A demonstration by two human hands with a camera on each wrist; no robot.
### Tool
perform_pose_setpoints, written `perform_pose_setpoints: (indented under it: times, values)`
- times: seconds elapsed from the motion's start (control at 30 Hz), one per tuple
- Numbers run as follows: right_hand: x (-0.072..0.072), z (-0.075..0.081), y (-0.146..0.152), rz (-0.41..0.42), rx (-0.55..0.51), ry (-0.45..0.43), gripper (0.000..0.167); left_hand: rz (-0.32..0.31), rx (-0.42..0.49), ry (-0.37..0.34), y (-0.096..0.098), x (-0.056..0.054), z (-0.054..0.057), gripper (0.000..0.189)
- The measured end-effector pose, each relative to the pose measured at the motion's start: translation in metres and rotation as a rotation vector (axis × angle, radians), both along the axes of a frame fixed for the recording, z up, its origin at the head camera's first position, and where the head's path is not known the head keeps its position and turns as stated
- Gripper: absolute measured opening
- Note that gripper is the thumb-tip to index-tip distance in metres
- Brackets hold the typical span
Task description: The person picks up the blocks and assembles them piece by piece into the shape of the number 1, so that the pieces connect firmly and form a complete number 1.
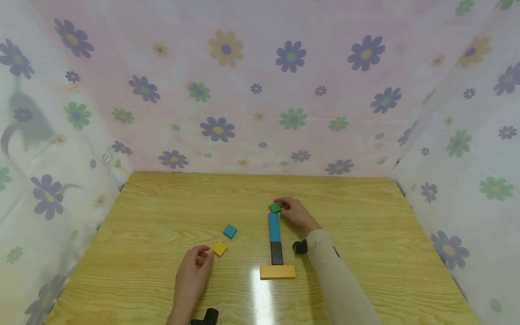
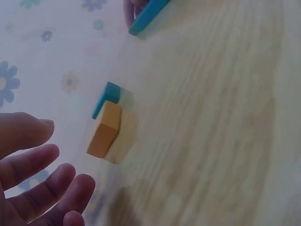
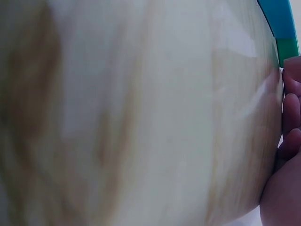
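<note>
Right hand [image 1: 296, 214]: fingers [image 1: 284, 199] curled, pinching the green block [image 1: 274, 207] at the 12 o'clock end of the long blue block [image 1: 274, 227]. Left hand [image 1: 192, 279]: fingers loose and apart, holding nothing; yellow block [image 1: 220, 248] just off them at 1 o'clock, small blue block [image 1: 229, 231] past it at 1.

Only head gets the whole column on the tabletop [image 1: 345, 203]: black block [image 1: 277, 253] at long blue's 6 o'clock, orange bar [image 1: 277, 272] crosswise below. Left wrist adds the yellow block's thick side and the thumb-to-finger gap. Right wrist is mostly bare tabletop; green and blue, end to end, sit at its 2 o'clock edge.
</note>
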State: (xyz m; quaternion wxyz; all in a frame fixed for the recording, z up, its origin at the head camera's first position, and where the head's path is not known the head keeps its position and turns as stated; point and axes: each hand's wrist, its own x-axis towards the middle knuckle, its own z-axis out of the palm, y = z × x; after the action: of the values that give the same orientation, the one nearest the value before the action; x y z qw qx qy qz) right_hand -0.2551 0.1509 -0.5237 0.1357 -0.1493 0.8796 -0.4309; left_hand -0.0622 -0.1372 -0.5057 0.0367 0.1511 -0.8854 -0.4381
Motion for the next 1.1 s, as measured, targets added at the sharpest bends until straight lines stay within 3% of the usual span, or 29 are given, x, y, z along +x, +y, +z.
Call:
perform_pose_setpoints:
  times: [0.23, 0.53, 1.1]
  values:
    - [0.000, 0.003, -0.003, -0.010, -0.021, -0.033, 0.039, -0.009, -0.042, -0.039, 0.002, -0.005, -0.007, 0.039]
    - [0.003, 0.000, -0.003, -0.013, -0.008, -0.003, 0.038, -0.074, -0.220, -0.065, 0.012, -0.007, -0.008, 0.054]
    - [0.003, -0.002, 0.000, -0.003, -0.036, -0.005, 0.038, -0.084, -0.413, -0.045, 0.021, -0.010, -0.014, 0.039]
